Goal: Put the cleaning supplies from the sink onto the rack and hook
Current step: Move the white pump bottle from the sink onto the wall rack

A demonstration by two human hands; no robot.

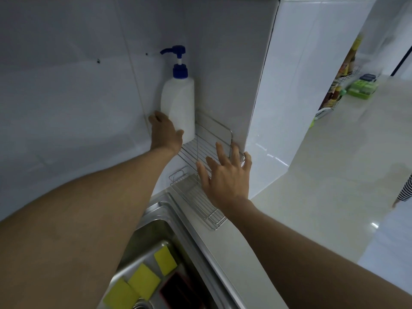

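Pump bottle (178, 103), one, at the left edge of the rack (200, 150), left hand (165, 132) gripping its base; right hand (225, 175) spread open; three sponges (143, 281) in the sink (156, 221).

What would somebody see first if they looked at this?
The tall white bottle with a blue pump stands on the wire rack in the corner, the left hand holding its base. The right hand spreads open over the rack, and yellow sponges lie in the sink below.

Home kitchen: steel sink (156, 228) with sponges (143, 281) below the left hand (166, 132), tiled walls (66, 97) beyond, seasoning bottles (336, 92) far right.
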